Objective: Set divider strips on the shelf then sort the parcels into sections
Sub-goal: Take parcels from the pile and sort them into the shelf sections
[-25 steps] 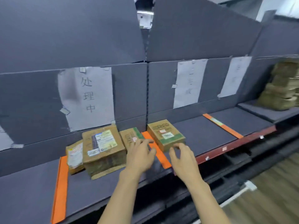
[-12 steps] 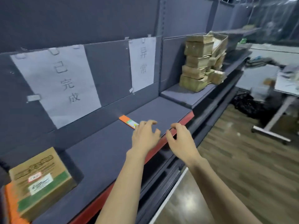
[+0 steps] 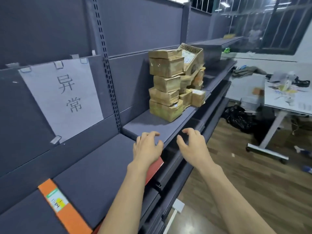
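A stack of brown cardboard parcels (image 3: 166, 85) stands on the raised grey shelf (image 3: 152, 123) to the right, with smaller parcels (image 3: 196, 97) leaning behind it. An orange divider strip (image 3: 65, 208) with a green-and-yellow label lies across the lower shelf (image 3: 94, 168) at bottom left. My left hand (image 3: 147, 146) hovers over the corner where the two shelves meet, fingers loosely curled, holding nothing. My right hand (image 3: 192, 144) hangs just off the raised shelf's front edge, also empty with relaxed fingers. Both hands are well short of the parcels.
A white paper sign (image 3: 62, 97) is clipped to the back panel above the lower shelf. A red price rail (image 3: 155, 168) edges that shelf. To the right are wood flooring, a black bag (image 3: 239, 118) and a cluttered white table (image 3: 287, 97).
The view has swung right along the shelf, away from the sorted parcels and first dividers. Both empty hands have travelled right and now sit near the raised shelf with the parcel stack.
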